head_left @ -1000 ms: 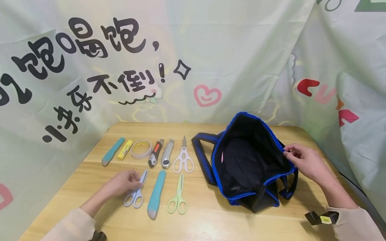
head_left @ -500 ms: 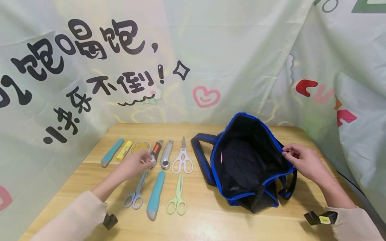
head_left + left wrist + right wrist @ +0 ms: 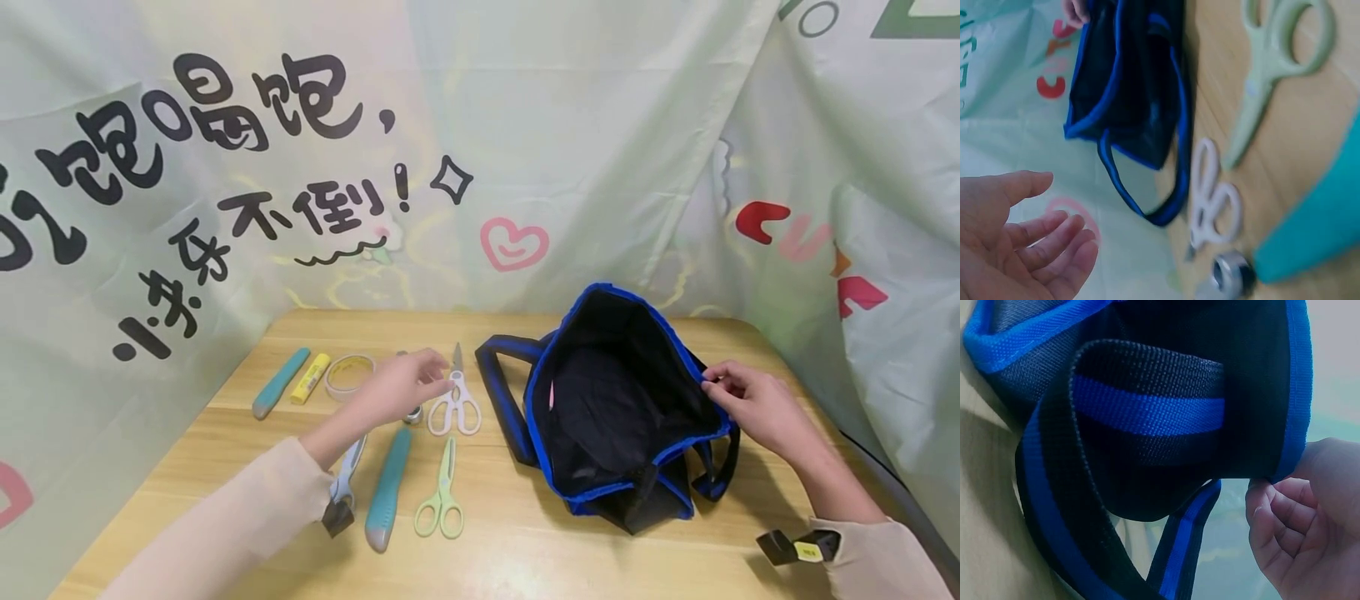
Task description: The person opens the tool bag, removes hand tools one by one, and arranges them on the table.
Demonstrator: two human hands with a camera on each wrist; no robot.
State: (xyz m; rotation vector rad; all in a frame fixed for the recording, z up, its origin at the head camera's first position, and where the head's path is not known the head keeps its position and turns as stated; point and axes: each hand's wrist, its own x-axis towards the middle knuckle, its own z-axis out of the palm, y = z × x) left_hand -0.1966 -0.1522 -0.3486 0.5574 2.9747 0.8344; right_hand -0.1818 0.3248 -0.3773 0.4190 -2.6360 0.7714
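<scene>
A black tote bag (image 3: 611, 400) with blue trim lies tipped with its mouth facing me. My right hand (image 3: 757, 404) pinches its blue rim on the right side, thumb against fingers, as the right wrist view also shows. Over the tools hovers my left hand (image 3: 408, 387), its relaxed fingers holding nothing in the left wrist view. Nearest to it are the white scissors (image 3: 455, 408) and a silver utility knife (image 3: 1229, 275), mostly hidden beneath the hand in the head view. Below lie a teal cutter (image 3: 388, 492), green scissors (image 3: 446, 492) and partly covered blue scissors (image 3: 348, 471).
At the table's back left are a smaller teal cutter (image 3: 281, 383), a yellow glue stick (image 3: 310, 379) and a roll of tape (image 3: 333, 387). The bag's strap (image 3: 504, 400) loops out to the left. A printed curtain (image 3: 585, 167) hangs behind the wooden table (image 3: 540, 558).
My left hand has moved right and away from me, from beside the blue scissors, past the tape and knives, to near the white scissors. The right hand stays on the bag's rim.
</scene>
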